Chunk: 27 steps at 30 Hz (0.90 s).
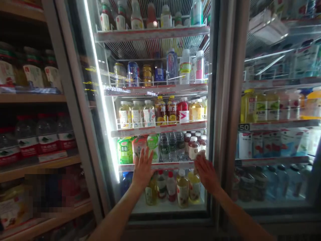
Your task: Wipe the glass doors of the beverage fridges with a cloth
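My left hand (143, 170) is raised in front of the glass door of a lit drinks fridge, fingers spread, holding nothing. Behind its fingertips are a green carton (125, 150) and a reddish carton (139, 147). My right hand (206, 171) is up near the door's right frame (213, 100), fingers bent together over a small pale wad that looks like a cloth (201, 154). Brown bottles with white caps (194, 149) stand behind the glass beside it. Whether either palm presses on the glass is hard to tell.
Fridge shelves (160, 129) hold rows of bottles and cans. To the left, wooden shelves (32, 98) carry red-capped water bottles (46, 134). A second glass-fronted fridge section with drinks (271, 107) is on the right. A bright light strip (100, 80) runs down the fridge's left side.
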{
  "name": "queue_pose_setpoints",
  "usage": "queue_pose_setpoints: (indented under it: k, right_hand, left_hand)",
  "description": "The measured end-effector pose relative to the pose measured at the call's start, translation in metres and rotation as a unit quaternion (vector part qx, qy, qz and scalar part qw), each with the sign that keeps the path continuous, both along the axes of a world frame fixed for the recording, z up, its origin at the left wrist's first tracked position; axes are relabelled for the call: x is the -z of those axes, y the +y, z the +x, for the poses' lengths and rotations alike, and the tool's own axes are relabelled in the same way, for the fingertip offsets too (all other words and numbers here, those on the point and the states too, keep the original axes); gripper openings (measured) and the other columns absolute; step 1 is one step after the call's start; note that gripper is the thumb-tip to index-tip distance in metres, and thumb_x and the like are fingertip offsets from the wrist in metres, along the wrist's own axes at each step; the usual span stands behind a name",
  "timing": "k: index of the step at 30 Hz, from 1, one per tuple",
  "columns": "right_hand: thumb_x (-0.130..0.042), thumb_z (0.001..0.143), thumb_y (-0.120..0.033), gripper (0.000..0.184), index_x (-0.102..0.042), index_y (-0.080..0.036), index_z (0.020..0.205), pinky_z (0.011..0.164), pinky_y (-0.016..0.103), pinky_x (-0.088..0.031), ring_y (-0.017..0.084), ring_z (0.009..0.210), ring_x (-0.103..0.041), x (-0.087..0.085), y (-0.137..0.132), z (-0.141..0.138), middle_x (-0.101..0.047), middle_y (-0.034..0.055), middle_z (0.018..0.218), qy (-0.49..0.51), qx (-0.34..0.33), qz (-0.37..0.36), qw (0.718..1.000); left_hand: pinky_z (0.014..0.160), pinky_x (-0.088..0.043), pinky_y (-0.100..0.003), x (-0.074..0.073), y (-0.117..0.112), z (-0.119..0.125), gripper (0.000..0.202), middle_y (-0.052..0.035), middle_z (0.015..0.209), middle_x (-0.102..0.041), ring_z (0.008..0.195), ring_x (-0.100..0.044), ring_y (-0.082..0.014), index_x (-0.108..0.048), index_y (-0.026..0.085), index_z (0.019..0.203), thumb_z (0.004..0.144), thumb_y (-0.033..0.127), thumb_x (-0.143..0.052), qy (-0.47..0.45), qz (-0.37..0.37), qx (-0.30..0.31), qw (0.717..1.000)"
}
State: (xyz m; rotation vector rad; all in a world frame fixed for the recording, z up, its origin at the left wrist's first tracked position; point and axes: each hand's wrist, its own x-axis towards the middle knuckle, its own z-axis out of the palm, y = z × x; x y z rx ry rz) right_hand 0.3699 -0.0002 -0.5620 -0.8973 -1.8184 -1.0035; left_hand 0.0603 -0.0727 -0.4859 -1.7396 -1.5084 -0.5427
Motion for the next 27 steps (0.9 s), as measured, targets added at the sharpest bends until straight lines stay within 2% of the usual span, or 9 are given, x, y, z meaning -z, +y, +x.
queue_pose_setpoints:
  k: [3,6,9,11,14,18,20,23,27]
  right_hand:
    - [-0.038,0.086,-0.008,0.058,-0.029,-0.021,0.142,0.105,0.05,-0.034,0.026,0.138,-0.02,0.009,0.001,0.01,-0.028,0.0113,0.148,0.086,0.011,-0.002,0.996]
    - [-0.036,0.087,-0.01,0.065,-0.011,-0.019,0.146,0.104,0.055,-0.032,0.029,0.14,-0.011,0.008,-0.001,-0.03,-0.014,0.0139,0.152,0.179,-0.011,0.019,0.984]
    - [-0.036,0.085,-0.007,0.066,-0.014,-0.018,0.146,0.106,0.053,-0.031,0.026,0.14,-0.012,-0.004,-0.005,-0.079,-0.02,0.0139,0.151,0.116,-0.06,0.004,0.991]
    - [-0.037,0.085,-0.007,0.063,-0.022,-0.02,0.144,0.106,0.049,-0.031,0.024,0.14,-0.016,-0.014,-0.005,-0.093,-0.031,0.0117,0.147,0.031,-0.09,-0.012,0.995]
    - [-0.035,0.086,-0.007,0.062,-0.021,-0.022,0.145,0.107,0.047,-0.031,0.022,0.139,-0.018,-0.027,0.001,-0.07,-0.032,0.0102,0.147,0.046,-0.076,0.005,0.996]
    - [-0.033,0.088,-0.012,0.062,-0.013,-0.022,0.146,0.107,0.051,-0.03,0.024,0.139,-0.019,-0.045,0.013,-0.017,-0.02,0.0119,0.151,0.214,-0.031,0.047,0.975]
    - [-0.031,0.089,-0.014,0.061,-0.013,-0.021,0.146,0.107,0.054,-0.029,0.025,0.14,-0.016,-0.055,0.016,-0.016,-0.016,0.0122,0.152,0.271,-0.028,0.063,0.96]
    - [-0.032,0.09,-0.015,0.061,-0.011,-0.021,0.147,0.107,0.056,-0.028,0.027,0.14,-0.011,-0.065,0.014,-0.055,-0.015,0.012,0.152,0.282,-0.034,0.072,0.956]
    - [-0.036,0.087,-0.011,0.062,-0.017,-0.019,0.146,0.108,0.051,-0.027,0.026,0.141,-0.011,-0.067,0.003,-0.11,-0.032,0.0116,0.147,0.117,-0.085,0.03,0.989]
  left_hand:
    - [0.106,-0.03,-0.053,0.0,0.0,-0.001,0.074,-0.0142,0.15,-0.02,0.139,-0.012,-0.032,-0.029,0.018,0.141,0.076,0.028,-0.062,-0.001,-0.004,-0.003,1.0]
    - [0.106,-0.03,-0.052,0.0,0.001,-0.003,0.073,-0.0135,0.151,-0.019,0.139,-0.011,-0.0315,-0.031,0.019,0.14,0.075,0.026,-0.062,0.001,-0.005,0.0,1.0]
    - [0.106,-0.031,-0.052,0.003,0.001,-0.005,0.071,-0.013,0.15,-0.021,0.139,-0.01,-0.0305,-0.031,0.019,0.14,0.076,0.026,-0.06,0.002,-0.002,0.01,1.0]
    - [0.106,-0.031,-0.052,0.003,0.0,-0.007,0.07,-0.0129,0.15,-0.022,0.139,-0.012,-0.0302,-0.03,0.019,0.14,0.077,0.026,-0.059,0.003,0.001,0.017,1.0]
    - [0.107,-0.03,-0.051,-0.005,-0.002,-0.015,0.069,-0.0128,0.15,-0.024,0.139,-0.015,-0.0295,-0.03,0.02,0.141,0.078,0.027,-0.058,-0.002,0.015,0.029,0.999]
    - [0.107,-0.024,-0.057,-0.031,-0.002,-0.033,0.074,-0.0186,0.15,-0.019,0.139,-0.013,-0.0334,-0.023,0.015,0.143,0.08,0.037,-0.055,-0.083,0.087,-0.005,0.993]
    - [0.105,-0.026,-0.058,-0.043,0.002,-0.04,0.077,-0.0211,0.15,-0.017,0.139,-0.012,-0.0353,-0.023,0.013,0.143,0.08,0.04,-0.057,-0.112,0.094,-0.02,0.989]
    - [0.104,-0.031,-0.053,-0.049,0.008,-0.042,0.085,-0.0237,0.15,-0.014,0.139,-0.01,-0.0369,-0.024,0.008,0.141,0.074,0.041,-0.064,-0.123,0.082,-0.013,0.989]
    - [0.105,-0.031,-0.051,-0.045,0.012,-0.042,0.088,-0.0251,0.15,-0.012,0.139,-0.006,-0.0372,-0.021,0.006,0.142,0.074,0.042,-0.065,-0.112,0.093,-0.005,0.989]
